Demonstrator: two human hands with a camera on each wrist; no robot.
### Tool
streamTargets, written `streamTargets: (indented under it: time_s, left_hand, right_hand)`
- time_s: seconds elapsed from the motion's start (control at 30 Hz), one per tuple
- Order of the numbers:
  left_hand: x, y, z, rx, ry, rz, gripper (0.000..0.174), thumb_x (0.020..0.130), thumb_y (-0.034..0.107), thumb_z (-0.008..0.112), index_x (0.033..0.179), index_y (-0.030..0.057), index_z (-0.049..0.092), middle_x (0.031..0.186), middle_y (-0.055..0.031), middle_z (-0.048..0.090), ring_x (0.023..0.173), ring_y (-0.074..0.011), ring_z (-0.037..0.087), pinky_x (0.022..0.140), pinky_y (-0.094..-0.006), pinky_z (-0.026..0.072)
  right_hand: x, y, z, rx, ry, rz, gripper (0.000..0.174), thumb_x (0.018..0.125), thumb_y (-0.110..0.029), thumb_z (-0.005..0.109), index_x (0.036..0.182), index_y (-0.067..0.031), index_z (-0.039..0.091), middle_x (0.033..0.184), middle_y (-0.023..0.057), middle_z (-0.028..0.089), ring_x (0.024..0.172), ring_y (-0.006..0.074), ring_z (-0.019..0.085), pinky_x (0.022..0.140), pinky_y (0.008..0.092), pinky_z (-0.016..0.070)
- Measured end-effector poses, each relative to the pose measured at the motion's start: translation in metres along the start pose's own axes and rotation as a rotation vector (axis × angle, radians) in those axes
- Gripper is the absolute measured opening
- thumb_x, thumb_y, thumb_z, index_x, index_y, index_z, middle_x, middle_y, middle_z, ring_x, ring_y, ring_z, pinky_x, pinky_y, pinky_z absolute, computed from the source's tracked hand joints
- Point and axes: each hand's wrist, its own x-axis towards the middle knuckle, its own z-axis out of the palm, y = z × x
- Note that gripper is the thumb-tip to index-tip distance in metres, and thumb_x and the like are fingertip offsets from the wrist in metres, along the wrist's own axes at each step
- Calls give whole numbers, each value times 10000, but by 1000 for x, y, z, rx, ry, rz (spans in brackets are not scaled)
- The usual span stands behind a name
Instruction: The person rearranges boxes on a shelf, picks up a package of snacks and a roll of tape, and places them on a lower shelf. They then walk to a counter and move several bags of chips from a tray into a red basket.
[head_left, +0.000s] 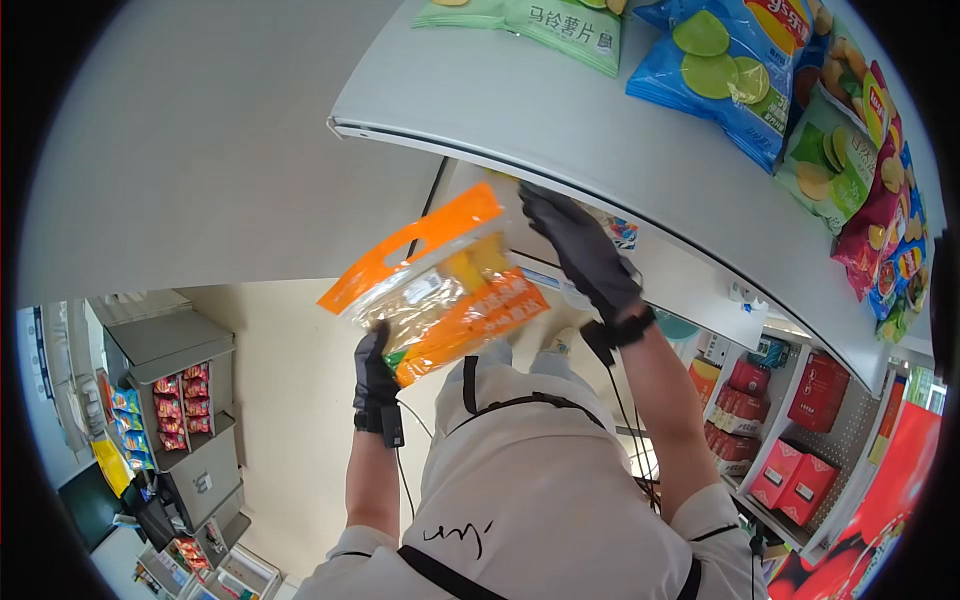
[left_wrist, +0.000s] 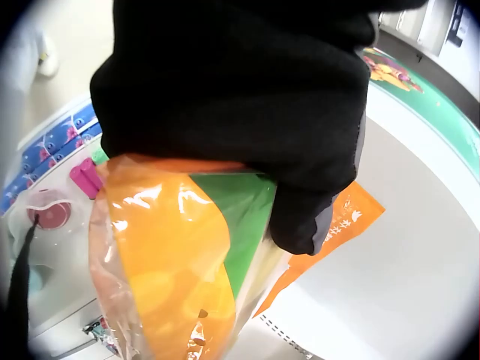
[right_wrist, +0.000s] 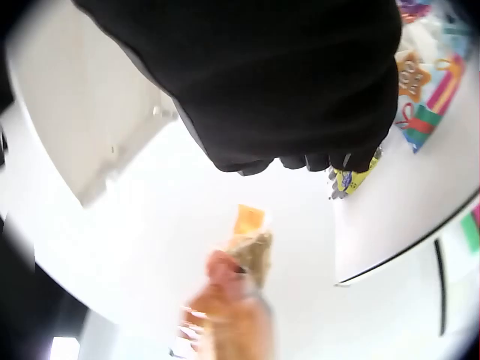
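My gloved left hand (head_left: 376, 372) grips the lower left corner of an orange and clear plastic zip bag (head_left: 440, 300), with a punched handle slot in its orange top. In the left wrist view the thumb lies over the front of the bag (left_wrist: 172, 240), beside a green corner. My gloved right hand (head_left: 585, 250) reaches out past the bag's right side, under the shelf's front edge, its fingers stretched out. In the right wrist view a small yellow packet (right_wrist: 352, 180) shows just beyond its fingertips, on the corner of a white shelf.
Chip bags (head_left: 715, 75) stand on the upper shelf (head_left: 480, 90) above my hands. A colourful packet (right_wrist: 427, 90) lies on the lower shelf. Red boxes (head_left: 795, 475) fill a rack at the right. A grey stand (head_left: 180, 400) with snack packs is at the left.
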Motion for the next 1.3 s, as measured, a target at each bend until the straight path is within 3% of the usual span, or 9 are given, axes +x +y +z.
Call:
streamTargets:
  time_s: [0.07, 0.27, 0.4, 0.57, 0.67, 0.8, 0.97, 1.1, 1.3]
  left_hand:
    - [-4, 5, 2, -14, 11, 21, 464, 1098, 283, 738, 1418, -40, 648, 1322, -144, 745, 1192, -265, 748, 1061, -408, 612]
    - [-14, -31, 11, -12, 82, 83, 487, 1110, 301, 708, 1463, -26, 629, 1381, -142, 727, 1257, -280, 722, 1103, -429, 591]
    - [-18, -33, 11, -69, 96, 97, 496, 1120, 309, 687, 1481, -23, 617, 1406, -145, 714, 1272, -289, 716, 1117, -443, 584]
    - [-22, -33, 11, -132, 114, 75, 465, 1117, 295, 706, 1441, -29, 626, 1343, -142, 735, 1205, -279, 736, 1083, -427, 598]
    - [-15, -44, -4, -100, 136, 72, 473, 1118, 310, 708, 1438, -29, 628, 1342, -140, 735, 1192, -272, 736, 1067, -417, 601]
    - [-16, -44, -3, -88, 113, 77, 505, 1128, 302, 656, 1511, -22, 595, 1447, -175, 701, 1310, -313, 705, 1141, -461, 574]
    - [-17, -38, 12, -101, 105, 89, 522, 1126, 320, 661, 1512, -25, 593, 1443, -175, 700, 1303, -317, 706, 1138, -463, 576]
    - [-16, -32, 21, -118, 91, 105, 488, 1131, 325, 684, 1455, -33, 614, 1367, -159, 726, 1209, -277, 733, 1077, -424, 600]
    - [-17, -32, 15, -115, 78, 117, 507, 1131, 335, 675, 1467, -38, 602, 1398, -175, 714, 1243, -294, 727, 1094, -445, 599]
  right_hand:
    - [37, 3, 15, -187, 7, 92, 475, 1132, -277, 659, 1549, -53, 622, 1303, 99, 776, 1150, 276, 748, 1003, 450, 598]
    - [104, 118, -13, -1638, 591, -884, 522, 927, -245, 712, 1433, -117, 696, 1238, 198, 773, 1117, 397, 753, 964, 550, 592]
    - [77, 62, 3, -1237, 209, -386, 462, 932, -262, 702, 1374, -129, 724, 1204, 163, 789, 1101, 381, 762, 945, 545, 598]
    - [92, 64, 4, -1479, 451, -512, 416, 929, -292, 713, 1311, -132, 752, 1143, 153, 795, 1112, 372, 761, 948, 537, 598]
    - [111, 56, -1, -1384, 323, -187, 372, 933, -331, 712, 1229, -115, 780, 1103, 157, 799, 1075, 375, 769, 925, 542, 607]
    - [159, 157, -19, -1523, 743, -928, 375, 942, -366, 703, 1189, -99, 794, 1113, 167, 800, 1019, 390, 779, 896, 552, 619]
    - [154, 141, -21, -1573, 670, -957, 383, 950, -378, 691, 1188, -96, 794, 1126, 169, 801, 1000, 407, 784, 889, 568, 625]
    - [130, 94, -10, -1372, 339, -251, 404, 948, -365, 695, 1242, -101, 775, 1159, 168, 798, 1039, 409, 785, 910, 564, 626]
    - [163, 179, -5, -1500, 766, -880, 350, 940, -321, 699, 1204, -108, 786, 1081, 170, 807, 1000, 414, 794, 854, 564, 633]
